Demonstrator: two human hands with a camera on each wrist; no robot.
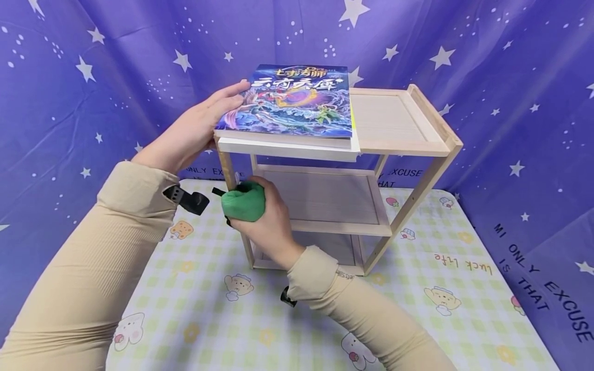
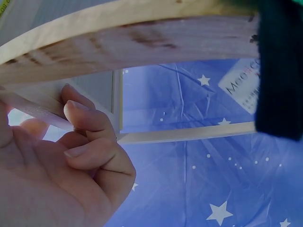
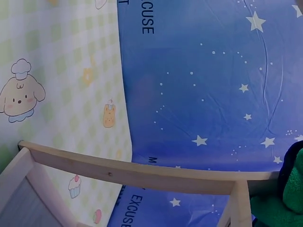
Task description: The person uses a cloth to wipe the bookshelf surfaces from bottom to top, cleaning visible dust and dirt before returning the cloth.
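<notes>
A small three-tier wooden shelf (image 1: 403,196) stands on the table. On the left of its top lies a blue illustrated book (image 1: 297,108) over a second book with white page edges (image 1: 287,148). My left hand (image 1: 199,123) holds the shelf's left end, upper fingers beside the books; in the left wrist view, fingers (image 2: 94,127) curl in under the top. My right hand (image 1: 269,221) grips a soft green plush thing (image 1: 243,203) with black parts, against the left front post. A white printed tag (image 2: 241,85) and a dark fabric piece (image 2: 279,71) show beside the post.
The table wears a green-checked cloth (image 1: 408,319) with cartoon prints. A purple star-patterned curtain (image 1: 520,129) stands behind and on both sides. The shelf's middle board (image 1: 329,201) and lower board (image 1: 329,250) sit below the top. A raised rail (image 1: 433,116) edges its right end.
</notes>
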